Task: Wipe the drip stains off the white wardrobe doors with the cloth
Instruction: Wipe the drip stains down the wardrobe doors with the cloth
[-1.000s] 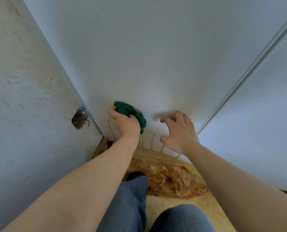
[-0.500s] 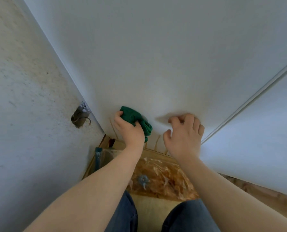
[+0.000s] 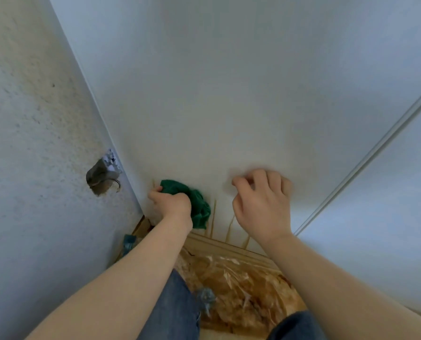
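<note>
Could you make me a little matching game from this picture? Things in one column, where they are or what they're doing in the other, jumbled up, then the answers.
Things
1. green cloth
2. right hand
3. drip stains
4. plastic sheet

Places or states
A. crumpled on the floor below the door
B. bunched in the left hand against the door
C. thin brownish streaks near the door's bottom edge
D. empty, fingertips resting on the white wardrobe door

Pairs: 1-B, 2-D, 3-C, 4-A
</note>
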